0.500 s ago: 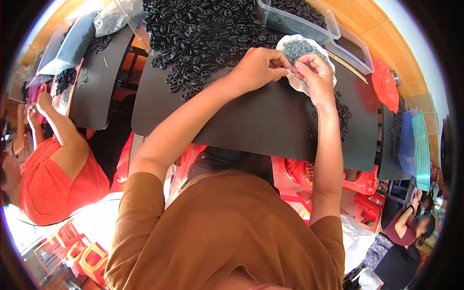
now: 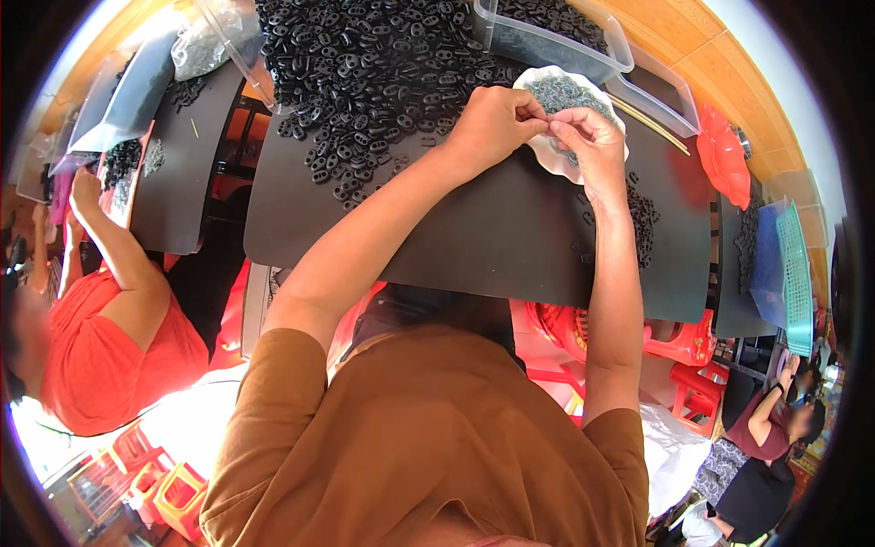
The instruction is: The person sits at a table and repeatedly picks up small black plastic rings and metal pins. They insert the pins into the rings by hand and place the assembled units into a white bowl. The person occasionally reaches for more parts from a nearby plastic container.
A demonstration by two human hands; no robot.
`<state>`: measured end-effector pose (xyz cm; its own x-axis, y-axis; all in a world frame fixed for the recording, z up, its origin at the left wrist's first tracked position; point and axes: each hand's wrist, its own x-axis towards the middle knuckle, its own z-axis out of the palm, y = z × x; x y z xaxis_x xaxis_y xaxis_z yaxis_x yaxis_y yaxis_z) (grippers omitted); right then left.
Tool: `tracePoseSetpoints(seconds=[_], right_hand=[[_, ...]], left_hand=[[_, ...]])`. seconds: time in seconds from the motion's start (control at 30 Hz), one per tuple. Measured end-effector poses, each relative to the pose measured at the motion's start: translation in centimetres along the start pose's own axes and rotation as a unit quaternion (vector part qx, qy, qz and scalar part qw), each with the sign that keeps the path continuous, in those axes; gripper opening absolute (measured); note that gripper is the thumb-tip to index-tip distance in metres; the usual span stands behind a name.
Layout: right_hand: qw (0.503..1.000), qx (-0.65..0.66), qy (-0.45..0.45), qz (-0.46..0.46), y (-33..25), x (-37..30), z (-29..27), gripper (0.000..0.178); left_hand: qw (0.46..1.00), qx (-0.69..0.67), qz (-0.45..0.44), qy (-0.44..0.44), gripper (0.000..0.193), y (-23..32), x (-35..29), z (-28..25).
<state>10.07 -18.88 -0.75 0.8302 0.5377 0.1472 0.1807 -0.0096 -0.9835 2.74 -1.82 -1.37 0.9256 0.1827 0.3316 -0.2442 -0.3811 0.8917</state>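
Left hand (image 2: 492, 126) and right hand (image 2: 597, 150) meet with fingertips pinched, anything gripped too small to tell, over the dish (image 2: 558, 164) of grey bits (image 2: 561, 91), black pieces (image 2: 365, 77) heaped to their left.

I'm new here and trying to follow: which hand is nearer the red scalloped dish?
Right. The right hand is at the white bowl, left of the red scalloped dish; the left hand is farther left, with the right hand between them.
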Motion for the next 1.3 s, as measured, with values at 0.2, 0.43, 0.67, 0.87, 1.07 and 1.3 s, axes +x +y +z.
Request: tracePoseSetpoints(seconds=[0.2,0.43,0.67,0.87,1.07,1.3], right_hand=[[0.999,-0.025,-0.018,0.010,0.1,0.2,-0.7,0.005],[0.997,-0.052,-0.021,-0.053,0.0,0.3,-0.7,0.005],[0.943,-0.281,0.030,-0.175,-2.0,-0.2,1.0,0.007],[0.991,-0.115,-0.012,-0.065,-0.2,0.0,0.3,0.005],[0.993,-0.044,0.022,-0.107,-1.0,0.0,1.4,0.004],[0.995,-0.035,-0.059,-0.076,-1.9,-0.9,2.1,0.004]], left_hand=[[0.999,0.024,0.025,-0.016,0.010,0.1,0.0,0.4],[0.997,-0.030,-0.041,-0.063,0.011,0.4,0.5,-0.6],[0.992,-0.075,-0.078,-0.058,0.013,0.0,0.5,-1.1],[0.985,-0.114,-0.109,-0.070,0.012,0.0,0.3,-1.1],[0.954,-0.257,-0.133,-0.078,0.017,-0.3,-0.5,-1.6],[0.958,-0.243,-0.143,-0.057,0.019,-0.2,-2.1,-3.4]])
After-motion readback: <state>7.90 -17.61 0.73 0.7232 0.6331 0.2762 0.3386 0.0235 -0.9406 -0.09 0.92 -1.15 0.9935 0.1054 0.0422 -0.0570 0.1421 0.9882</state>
